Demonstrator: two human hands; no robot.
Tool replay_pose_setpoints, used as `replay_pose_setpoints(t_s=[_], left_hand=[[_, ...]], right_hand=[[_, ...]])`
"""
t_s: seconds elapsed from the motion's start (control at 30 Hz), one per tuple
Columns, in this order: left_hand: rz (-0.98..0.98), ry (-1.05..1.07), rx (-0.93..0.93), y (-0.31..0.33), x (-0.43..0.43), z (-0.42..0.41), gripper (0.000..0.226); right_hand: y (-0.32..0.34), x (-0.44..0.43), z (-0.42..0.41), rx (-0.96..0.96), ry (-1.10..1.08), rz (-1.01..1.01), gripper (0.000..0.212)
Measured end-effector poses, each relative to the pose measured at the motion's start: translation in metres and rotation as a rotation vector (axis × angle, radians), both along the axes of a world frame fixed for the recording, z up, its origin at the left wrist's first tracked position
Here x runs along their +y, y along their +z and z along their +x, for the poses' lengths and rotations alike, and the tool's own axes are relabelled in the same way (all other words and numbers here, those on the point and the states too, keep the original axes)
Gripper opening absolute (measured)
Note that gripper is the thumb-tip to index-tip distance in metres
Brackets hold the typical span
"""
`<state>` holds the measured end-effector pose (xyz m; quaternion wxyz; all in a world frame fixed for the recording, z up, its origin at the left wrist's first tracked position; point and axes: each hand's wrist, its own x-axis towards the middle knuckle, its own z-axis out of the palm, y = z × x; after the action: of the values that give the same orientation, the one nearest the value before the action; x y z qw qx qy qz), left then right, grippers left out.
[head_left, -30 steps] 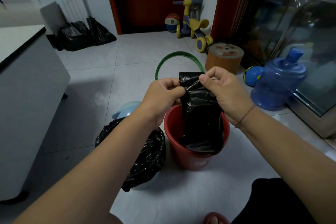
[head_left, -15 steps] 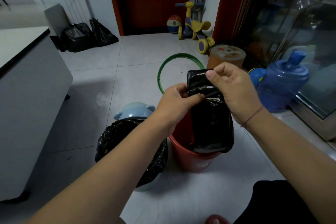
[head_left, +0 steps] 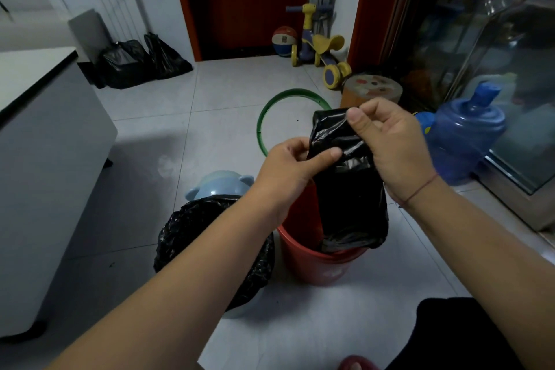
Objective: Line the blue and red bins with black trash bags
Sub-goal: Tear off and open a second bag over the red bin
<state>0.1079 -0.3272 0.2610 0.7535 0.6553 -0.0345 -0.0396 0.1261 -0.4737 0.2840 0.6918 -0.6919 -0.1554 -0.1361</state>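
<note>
A black trash bag [head_left: 351,201] hangs folded over the red bin [head_left: 318,264], its lower end inside the rim. My right hand [head_left: 390,141] pinches the bag's top edge between thumb and fingers. My left hand [head_left: 291,168] pinches the bag's left edge a little lower. Left of the red bin stands the blue bin [head_left: 219,185], with a black bag [head_left: 192,225] lining it and folded over its rim; my left forearm crosses in front of it.
A green ring [head_left: 264,117] lies on the tiled floor behind the bins. A blue water jug [head_left: 468,132] and a round stool [head_left: 372,87] stand at the right, a white cabinet [head_left: 45,159] at the left. Full black bags [head_left: 135,63], a ball and a toy scooter sit at the back.
Both hands have shifted their pinch on the bag's top, the right hand rising and the left dropping to the side edge. The bag's lower end has lifted slightly in the red bin.
</note>
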Motion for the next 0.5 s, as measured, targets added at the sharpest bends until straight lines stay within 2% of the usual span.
replay_pose_setpoints(t_s=[0.03,0.07,0.27,0.5], left_hand=[[-0.017,0.024,-0.004,0.001,-0.002,0.0,0.009],[-0.028,0.055,-0.016,0.002,-0.003,0.0,0.009],[-0.07,0.159,-0.035,0.003,-0.013,-0.001,0.033],[-0.304,-0.104,0.179,0.004,-0.002,0.001,0.019]], right_hand=[[0.0,0.002,0.0,0.0,0.001,-0.001,0.015],[-0.001,0.002,-0.001,0.002,-0.001,0.003,0.014],[-0.001,0.0,0.004,0.034,-0.043,0.05,0.014],[-0.003,-0.006,0.009,0.142,-0.077,0.084,0.022]])
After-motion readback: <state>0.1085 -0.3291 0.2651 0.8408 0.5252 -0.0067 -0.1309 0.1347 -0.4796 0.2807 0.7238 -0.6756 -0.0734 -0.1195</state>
